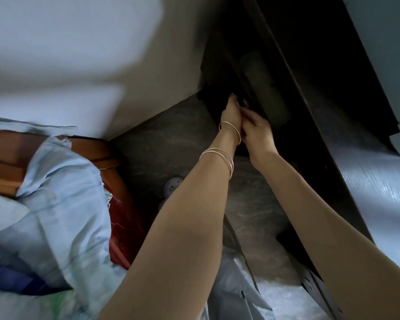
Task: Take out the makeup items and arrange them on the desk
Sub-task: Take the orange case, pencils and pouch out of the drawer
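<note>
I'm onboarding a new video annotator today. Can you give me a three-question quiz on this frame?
1. True or false: both hands reach into the dark space under the desk.
2. Which arm wears the bangles? A) left B) right C) both
3. Fill in: the fingers of the left hand meet at a small round metal ____.

Key:
1. True. The right hand is there beside the left.
2. A
3. ring. What it belongs to is too dark to tell, and no makeup item is visible.
</note>
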{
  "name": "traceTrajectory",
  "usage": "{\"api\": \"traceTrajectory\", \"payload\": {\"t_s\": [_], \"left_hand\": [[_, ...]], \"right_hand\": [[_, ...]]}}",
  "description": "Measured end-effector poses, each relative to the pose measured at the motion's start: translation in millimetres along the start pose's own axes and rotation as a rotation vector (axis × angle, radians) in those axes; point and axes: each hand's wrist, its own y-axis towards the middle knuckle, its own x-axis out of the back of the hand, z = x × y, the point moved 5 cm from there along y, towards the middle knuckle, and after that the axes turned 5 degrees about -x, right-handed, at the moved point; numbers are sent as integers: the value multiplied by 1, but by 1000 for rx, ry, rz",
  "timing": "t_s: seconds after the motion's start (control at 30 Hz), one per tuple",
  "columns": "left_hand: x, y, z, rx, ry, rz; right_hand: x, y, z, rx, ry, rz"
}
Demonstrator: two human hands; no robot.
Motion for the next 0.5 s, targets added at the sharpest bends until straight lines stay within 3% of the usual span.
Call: {"api": "traceTrajectory", "payload": {"t_s": [0.2, 0.37, 0.5], "left_hand": [[58, -32, -5, 39, 6, 13], [109, -44, -9, -62, -121, -147], [139, -55, -5, -56, -125, -175]], "right_hand": [[-38, -41, 11, 112, -50, 40], [-76, -62, 7, 97, -86, 132], [-98, -73, -2, 57, -120, 190]]}}
